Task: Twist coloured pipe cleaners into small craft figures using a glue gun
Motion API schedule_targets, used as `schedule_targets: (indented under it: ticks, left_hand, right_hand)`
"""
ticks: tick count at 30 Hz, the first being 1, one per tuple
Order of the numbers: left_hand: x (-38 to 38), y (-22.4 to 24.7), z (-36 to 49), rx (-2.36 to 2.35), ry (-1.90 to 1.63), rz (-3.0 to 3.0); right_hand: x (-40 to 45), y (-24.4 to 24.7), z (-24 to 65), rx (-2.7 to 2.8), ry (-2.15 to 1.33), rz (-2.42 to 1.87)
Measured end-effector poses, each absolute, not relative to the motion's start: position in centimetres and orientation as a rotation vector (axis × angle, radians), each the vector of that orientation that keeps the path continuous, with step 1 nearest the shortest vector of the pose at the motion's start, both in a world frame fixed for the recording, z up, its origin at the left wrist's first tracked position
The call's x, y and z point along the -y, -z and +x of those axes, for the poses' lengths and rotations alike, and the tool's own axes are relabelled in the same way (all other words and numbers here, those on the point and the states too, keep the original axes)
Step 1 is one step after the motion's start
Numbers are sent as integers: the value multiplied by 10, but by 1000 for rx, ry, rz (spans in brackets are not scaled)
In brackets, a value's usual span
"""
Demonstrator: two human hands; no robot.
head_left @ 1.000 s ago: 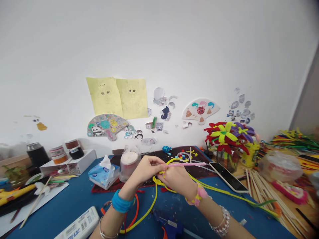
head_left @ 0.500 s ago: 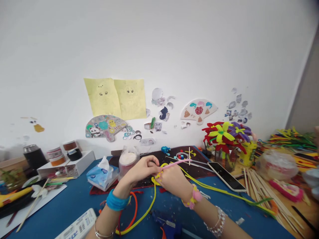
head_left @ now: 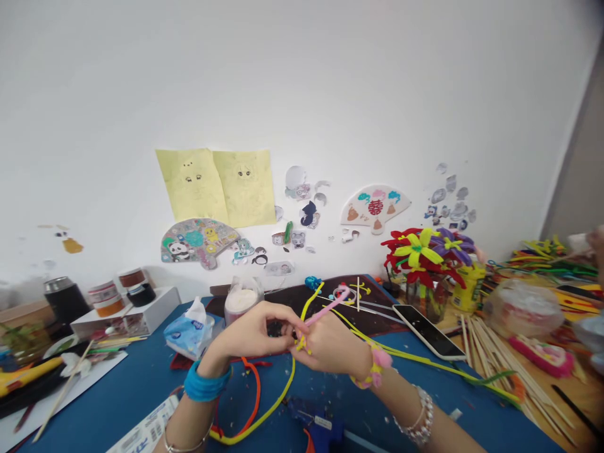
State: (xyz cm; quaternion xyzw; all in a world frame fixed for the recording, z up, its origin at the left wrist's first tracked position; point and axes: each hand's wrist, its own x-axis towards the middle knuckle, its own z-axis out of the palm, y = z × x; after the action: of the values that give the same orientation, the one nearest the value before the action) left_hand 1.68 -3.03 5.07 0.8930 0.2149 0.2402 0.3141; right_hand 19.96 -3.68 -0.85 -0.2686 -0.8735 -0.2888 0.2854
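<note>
My left hand (head_left: 252, 327) and my right hand (head_left: 335, 346) meet above the blue table, fingertips together. Between them is a bent, twisted yellow pipe cleaner (head_left: 302, 345); one yellow end points up and away. A pink pipe cleaner (head_left: 326, 309) sticks out from the same spot toward the far right. My right fingers are pinched round these pieces. The left thumb and fingers are closed at the yellow piece, partly hiding the grip. A long yellow pipe cleaner (head_left: 278, 402) curves below the hands, beside an orange one (head_left: 257, 390).
A blue glue gun (head_left: 318, 421) lies nearest me. Left are a tissue pack (head_left: 189, 333) and a clear tub (head_left: 241, 305). Right are a phone (head_left: 429, 332), pipe-cleaner flowers (head_left: 419, 248), wooden sticks (head_left: 500, 371) and a plastic bag (head_left: 523, 313). Part of another person's hand (head_left: 597, 245) shows at the edge.
My right hand has turned and shifted slightly right and down. The yellow end now stands up beyond the fingers, and the pink pipe cleaner tilts up more steeply. My left fingers have closed further inward.
</note>
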Motion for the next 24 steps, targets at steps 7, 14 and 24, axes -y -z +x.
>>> schedule_targets:
  ticks: [7, 14, 24]
  left_hand:
    - [24, -44, 23, -336, -836, 2471]
    - [18, -37, 24, -291, -919, 2497]
    - [22, -40, 28, -462, -999, 2585]
  right_hand:
    - [42, 1, 204, 2325, 761, -697]
    - [42, 0, 204, 2263, 803, -595]
    - [36, 2, 206, 2264, 882, -615]
